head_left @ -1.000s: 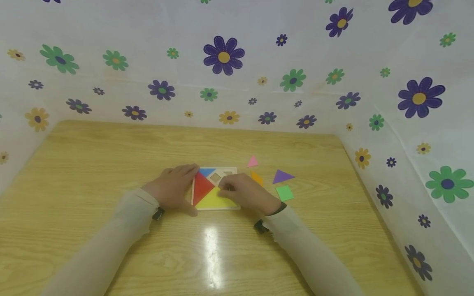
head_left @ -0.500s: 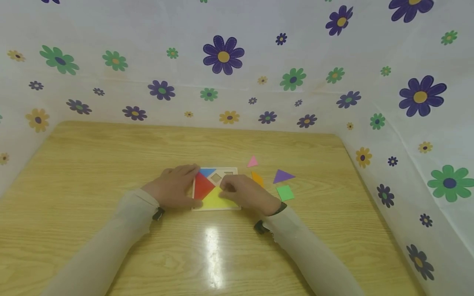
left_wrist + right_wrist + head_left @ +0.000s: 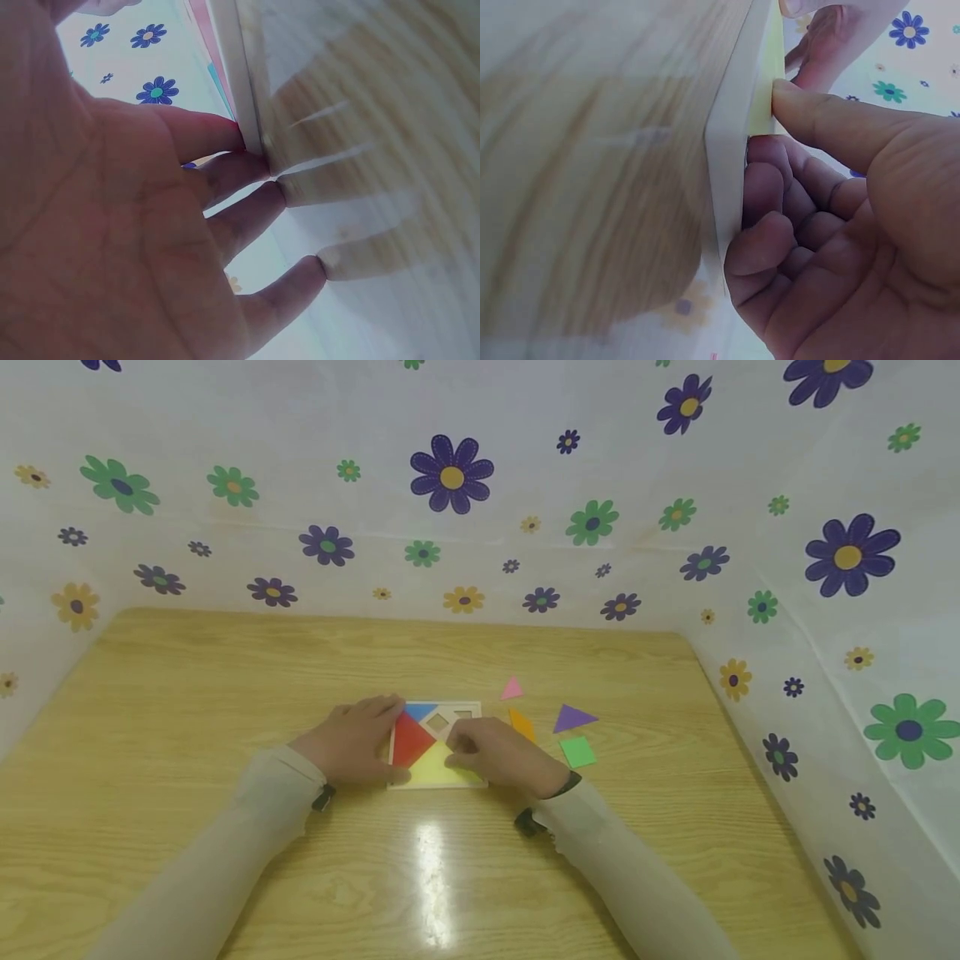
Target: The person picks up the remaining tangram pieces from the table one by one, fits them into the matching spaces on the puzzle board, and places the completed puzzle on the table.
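Observation:
A pale-framed tangram board [image 3: 457, 703] lies on the table with a red triangle [image 3: 409, 739], a blue triangle [image 3: 420, 711] and a yellow triangle [image 3: 431, 767] in it. Bare recesses show at its back right. Along the left edge rests my left hand [image 3: 351, 743], its thumb on the yellow triangle near the front left corner; in the left wrist view the fingertips touch frame and table. My right hand [image 3: 502, 752] covers the board's right side. In the right wrist view its thumb [image 3: 825, 124] presses the yellow triangle's face, with the other fingers curled at its edge.
Right of the board lie a pink triangle [image 3: 512, 688], an orange parallelogram [image 3: 522, 725], a purple triangle [image 3: 574, 718] and a green square [image 3: 577, 752]. Flower-printed white cloth [image 3: 375, 460] stands behind and beside the wooden table [image 3: 225, 693].
My left thumb has moved from below the board's front left corner up onto the yellow triangle. My right hand has barely shifted, and the loose pieces stay where they were.

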Demonstrator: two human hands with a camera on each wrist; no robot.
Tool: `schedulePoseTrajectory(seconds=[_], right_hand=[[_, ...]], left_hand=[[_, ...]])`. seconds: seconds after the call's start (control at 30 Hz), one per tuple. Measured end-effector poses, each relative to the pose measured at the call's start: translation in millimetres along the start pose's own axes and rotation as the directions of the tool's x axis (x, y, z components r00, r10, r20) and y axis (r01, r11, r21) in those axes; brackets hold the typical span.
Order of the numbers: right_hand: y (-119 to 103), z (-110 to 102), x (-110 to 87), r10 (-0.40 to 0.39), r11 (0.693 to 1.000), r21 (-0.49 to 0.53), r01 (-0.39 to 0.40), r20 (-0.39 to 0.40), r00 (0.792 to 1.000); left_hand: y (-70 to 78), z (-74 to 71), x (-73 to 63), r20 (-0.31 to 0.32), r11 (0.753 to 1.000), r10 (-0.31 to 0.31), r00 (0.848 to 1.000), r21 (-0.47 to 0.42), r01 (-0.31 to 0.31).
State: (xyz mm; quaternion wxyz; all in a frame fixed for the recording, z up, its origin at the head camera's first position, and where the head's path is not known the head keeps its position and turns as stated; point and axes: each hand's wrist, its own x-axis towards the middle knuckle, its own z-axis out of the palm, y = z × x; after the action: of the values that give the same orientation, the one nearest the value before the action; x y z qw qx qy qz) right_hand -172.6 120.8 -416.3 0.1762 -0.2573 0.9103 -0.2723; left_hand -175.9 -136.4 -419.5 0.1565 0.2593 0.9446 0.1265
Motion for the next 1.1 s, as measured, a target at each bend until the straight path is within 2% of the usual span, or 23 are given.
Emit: schedulePoseTrajectory(seconds=[0.3, 0.53, 0.7, 1.1], right_hand=[[-0.1, -0.4, -0.7, 0.056, 0.998, 0.017, -0.057, 0.012, 0.998], [0.4, -2.5, -1.5, 0.029, 0.999, 0.021, -0.030, 0.016, 0.999], [-0.1, -5.4, -3.2, 0.019, 1.000, -0.012, -0.019, 0.007, 1.000], [-2.3, -8.6, -8.5, 0.071, 0.995, -0.068, -0.069, 0.031, 0.997]], left_hand=[[0.6, 2.4, 1.8, 0.009, 1.000, -0.016, 1.000, -0.004, 0.016], [1.0, 3.1, 0.0, 0.017, 1.000, -0.005, 1.000, 0.017, 0.004], [2.7, 1.6, -1.3, 0.013, 1.000, -0.005, 1.000, 0.013, 0.005], [3.8, 1.7, -1.6, 0.003, 1.000, -0.009, 1.000, 0.005, 0.009]])
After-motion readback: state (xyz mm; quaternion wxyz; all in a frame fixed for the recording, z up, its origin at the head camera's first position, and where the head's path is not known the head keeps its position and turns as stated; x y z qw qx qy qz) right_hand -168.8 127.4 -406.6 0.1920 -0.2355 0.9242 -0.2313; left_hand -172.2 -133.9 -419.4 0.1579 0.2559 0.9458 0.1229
